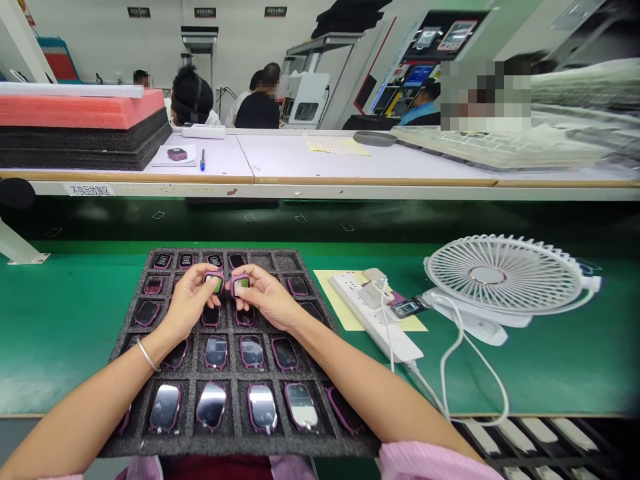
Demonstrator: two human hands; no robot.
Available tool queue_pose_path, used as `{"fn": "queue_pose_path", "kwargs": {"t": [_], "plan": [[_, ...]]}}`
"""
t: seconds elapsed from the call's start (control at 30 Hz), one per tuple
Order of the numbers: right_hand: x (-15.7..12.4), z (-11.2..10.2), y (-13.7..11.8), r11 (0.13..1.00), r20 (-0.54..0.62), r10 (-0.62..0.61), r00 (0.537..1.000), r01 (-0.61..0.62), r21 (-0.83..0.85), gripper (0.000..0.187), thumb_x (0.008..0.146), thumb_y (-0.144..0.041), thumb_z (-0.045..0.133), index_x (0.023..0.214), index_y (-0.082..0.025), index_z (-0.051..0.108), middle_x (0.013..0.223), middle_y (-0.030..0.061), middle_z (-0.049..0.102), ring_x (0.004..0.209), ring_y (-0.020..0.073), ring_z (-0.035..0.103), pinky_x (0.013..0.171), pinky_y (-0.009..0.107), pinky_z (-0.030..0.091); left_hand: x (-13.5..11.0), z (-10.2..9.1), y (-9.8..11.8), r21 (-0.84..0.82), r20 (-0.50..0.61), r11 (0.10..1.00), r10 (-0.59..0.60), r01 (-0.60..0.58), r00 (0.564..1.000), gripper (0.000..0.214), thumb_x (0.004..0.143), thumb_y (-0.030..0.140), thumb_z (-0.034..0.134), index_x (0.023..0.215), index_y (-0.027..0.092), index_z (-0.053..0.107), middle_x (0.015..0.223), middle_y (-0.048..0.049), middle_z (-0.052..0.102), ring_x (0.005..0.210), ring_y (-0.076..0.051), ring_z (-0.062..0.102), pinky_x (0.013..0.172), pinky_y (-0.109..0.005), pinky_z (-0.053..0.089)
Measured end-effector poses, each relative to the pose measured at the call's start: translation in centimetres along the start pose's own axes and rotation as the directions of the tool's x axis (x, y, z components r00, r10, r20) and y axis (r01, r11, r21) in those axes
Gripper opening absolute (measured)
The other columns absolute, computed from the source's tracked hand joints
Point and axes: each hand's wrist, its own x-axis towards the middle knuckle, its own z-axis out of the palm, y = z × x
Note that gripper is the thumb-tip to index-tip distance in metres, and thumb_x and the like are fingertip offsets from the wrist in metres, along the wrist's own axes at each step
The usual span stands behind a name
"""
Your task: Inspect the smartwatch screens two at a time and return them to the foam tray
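Left fingers [204,290] pinch one watch [214,274], right fingers [253,294] another watch [240,277], probably so both lit screens [243,283] face upward for easy viewing.

On the front edge of the shelf [375,192], towards its left end, a white label [90,191] reads 不良品放置区, and the faint writing [170,191] just right of it on that edge cannot be made out. High on the wall behind the shelf, three dark signs [205,13] carry pale characters too blurred to read surely. Below the shelf, the lit screens of the top-row watches [163,260] and the display of a black device [407,307] show marks too small to read.
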Motion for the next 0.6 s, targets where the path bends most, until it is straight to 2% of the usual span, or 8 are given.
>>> {"fn": "queue_pose_path", "kwargs": {"t": [0.3,0.6], "plan": [[0.18,-0.29,0.26,1.0,-0.014,-0.026,1.0,0.026,0.017,0.044,0.071,-0.018,0.077,0.11,-0.024,0.058,0.098,0.0015,0.067,0.061,0.0089,0.061,0.054,0.023,0.047,-0.16,0.13,0.1,-0.076,0.047,0.996,-0.036,0.04,0.998,0.048,0.075,0.019,0.066,0.121,0.02,0.053,0.111,-0.0056,0.065,0.068,-0.01,0.07,0.07,-0.026,0.059],[0.21,-0.2,0.17,0.999,-0.059,-0.018,0.998,0.02,0.036,0.05,0.066,-0.012,0.077,0.11,-0.024,0.057,0.097,-0.0003,0.065,0.061,0.0086,0.059,0.055,0.023,0.046,-0.25,0.19,0.05,-0.136,0.058,0.987,-0.082,0.09,0.995,0.06,0.068,0.014,0.07,0.125,0.02,0.053,0.125,-0.0084,0.061,0.076,-0.014,0.074,0.084,-0.034,0.061]]}}
